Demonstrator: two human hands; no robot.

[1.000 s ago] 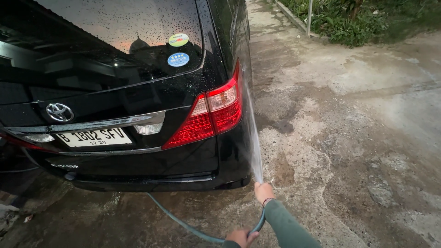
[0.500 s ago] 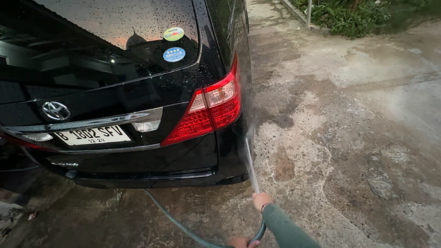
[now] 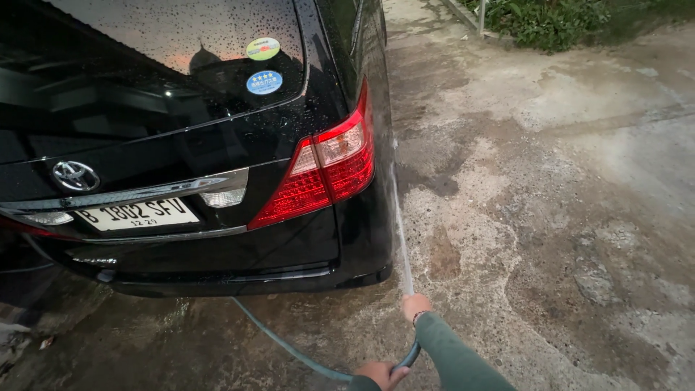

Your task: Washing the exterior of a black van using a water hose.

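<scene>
black car (image 3: 181, 145), wet at its rear, stands at left. teal hose (image 3: 289, 351) runs from under the bumper to the left hand (image 3: 380, 374), grip closed on it. right hand (image 3: 416, 305) is closed on the hose end; the jet (image 3: 400, 232) skims the rear corner. risk: slack hose underfoot on slick concrete (image 3: 550, 217), or spray rebounding.

There is one black car (image 3: 181, 145) with one red tail lamp (image 3: 322, 177) in view, two round stickers (image 3: 263, 65) on its rear window, one number plate (image 3: 137, 214), one green hose (image 3: 289, 351), one water jet (image 3: 400, 232), and two hands, left (image 3: 380, 375) and right (image 3: 415, 305).
</scene>
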